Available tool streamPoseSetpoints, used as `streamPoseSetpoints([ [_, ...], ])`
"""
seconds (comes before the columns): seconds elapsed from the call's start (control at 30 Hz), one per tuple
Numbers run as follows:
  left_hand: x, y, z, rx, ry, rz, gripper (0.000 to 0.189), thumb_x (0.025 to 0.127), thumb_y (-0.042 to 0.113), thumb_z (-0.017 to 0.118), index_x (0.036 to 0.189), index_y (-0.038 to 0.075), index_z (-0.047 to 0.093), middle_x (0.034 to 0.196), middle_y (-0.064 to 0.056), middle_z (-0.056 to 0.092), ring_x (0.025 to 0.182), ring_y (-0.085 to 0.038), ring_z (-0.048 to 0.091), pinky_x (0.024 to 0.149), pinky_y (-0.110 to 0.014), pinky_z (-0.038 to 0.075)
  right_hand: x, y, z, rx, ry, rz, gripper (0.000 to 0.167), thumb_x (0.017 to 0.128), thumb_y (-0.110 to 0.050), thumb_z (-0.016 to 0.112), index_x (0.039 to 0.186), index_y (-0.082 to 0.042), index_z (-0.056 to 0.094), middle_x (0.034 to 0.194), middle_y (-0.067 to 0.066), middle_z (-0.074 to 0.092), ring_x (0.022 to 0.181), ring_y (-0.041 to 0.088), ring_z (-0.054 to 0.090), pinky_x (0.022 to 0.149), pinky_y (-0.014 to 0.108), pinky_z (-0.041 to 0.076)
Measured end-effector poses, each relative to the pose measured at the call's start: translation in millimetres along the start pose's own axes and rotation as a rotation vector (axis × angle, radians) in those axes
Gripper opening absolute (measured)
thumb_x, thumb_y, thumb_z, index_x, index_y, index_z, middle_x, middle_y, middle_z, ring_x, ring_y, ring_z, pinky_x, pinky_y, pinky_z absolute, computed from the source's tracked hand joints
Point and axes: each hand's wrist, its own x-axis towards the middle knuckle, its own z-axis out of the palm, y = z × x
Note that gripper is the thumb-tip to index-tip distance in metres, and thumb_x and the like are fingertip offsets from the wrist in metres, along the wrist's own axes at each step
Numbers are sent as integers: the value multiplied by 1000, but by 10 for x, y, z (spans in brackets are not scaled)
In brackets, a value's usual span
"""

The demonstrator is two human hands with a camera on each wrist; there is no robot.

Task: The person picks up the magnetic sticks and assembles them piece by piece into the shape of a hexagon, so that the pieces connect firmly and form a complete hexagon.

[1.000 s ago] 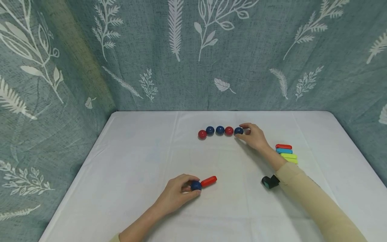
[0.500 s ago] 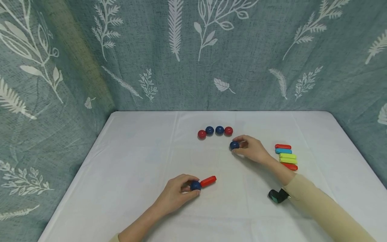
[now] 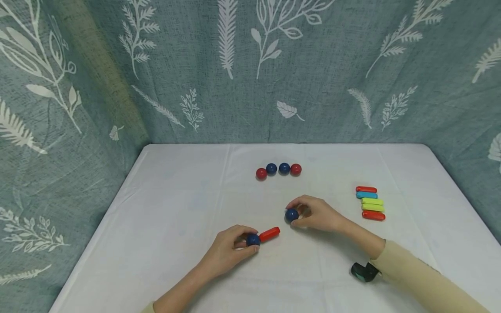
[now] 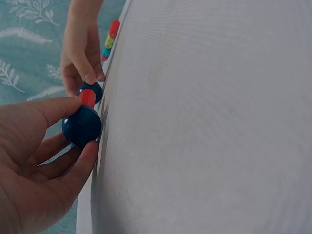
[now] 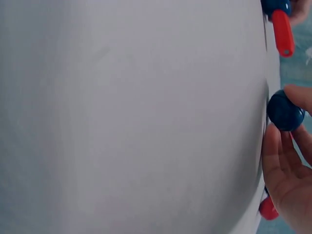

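Observation:
In the head view my left hand (image 3: 228,248) grips a dark blue ball (image 3: 253,240) between thumb and fingers. A short red stick (image 3: 270,234) juts from that ball toward the upper right. My right hand (image 3: 318,214) pinches a second blue ball (image 3: 291,215), a small gap beyond the stick's free end. The right wrist view has this second blue ball (image 5: 285,111) between thumb and fingers, with the red stick (image 5: 282,34) apart from it above. The left wrist view shows the first ball (image 4: 82,126) up close, the stick overlapping the other ball behind it.
At the back of the white table (image 3: 188,195) sits a row of balls: a red one (image 3: 261,174), two blue ones (image 3: 284,168) and another red one (image 3: 295,169). Several sticks, red, blue and yellow-green (image 3: 372,204), lie stacked side by side at right. A black wrist camera (image 3: 364,272) hangs by the right sleeve.
My right hand has taken a blue ball from the right end of the back row and carried it toward me and left, near the red stick. The left hand stays in place.

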Motion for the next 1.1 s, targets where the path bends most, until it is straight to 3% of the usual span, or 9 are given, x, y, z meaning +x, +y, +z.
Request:
streamPoseSetpoints([
  [0.27, 8, -5, 8, 17, 4, 10, 32, 88, 19, 74, 117, 8, 67, 108, -1, 64, 99, -16, 62, 84, -22, 51, -59, -92, 95, 31, -68, -44, 38, 84, -17, 77, 119, -11, 64, 110, -2, 61, 95, 16, 56, 83, 26, 51],
  [0.63, 10, -1, 15, 18, 10, 35, 32, 88, 18, 74, 117, 7, 66, 107, -1, 64, 99, -16, 63, 84, -22, 51, -55, -105, 165, 48, -81, -99, 37, 85, -16, 77, 119, -10, 65, 107, -2, 62, 92, 14, 57, 82, 26, 52],
  [0.73, 37, 19, 27, 82, 19, 59, 34, 87, 20, 76, 117, 8, 66, 107, 0, 65, 97, -14, 62, 83, -23, 52, -57, -108, 159, 59, -83, -92, 38, 84, -14, 77, 119, -10, 64, 108, -1, 62, 92, 15, 57, 82, 26, 52],
  [0.93, 199, 113, 131, 289, 26, 167, 36, 86, 25, 76, 116, 8, 67, 106, 0, 67, 92, -13, 60, 80, -30, 50, -71, -99, 137, 70, -82, -87, 38, 84, -13, 77, 120, -7, 64, 108, 2, 63, 90, 16, 59, 81, 26, 52],
  [1.1, 374, 209, 247, 341, -3, 188, 39, 88, 27, 73, 120, 6, 65, 107, -4, 67, 92, -15, 59, 77, -28, 49, -91, -72, 112, 82, -88, -62, 39, 84, -12, 77, 120, -5, 63, 108, 2, 64, 91, 15, 60, 82, 25, 52],
])
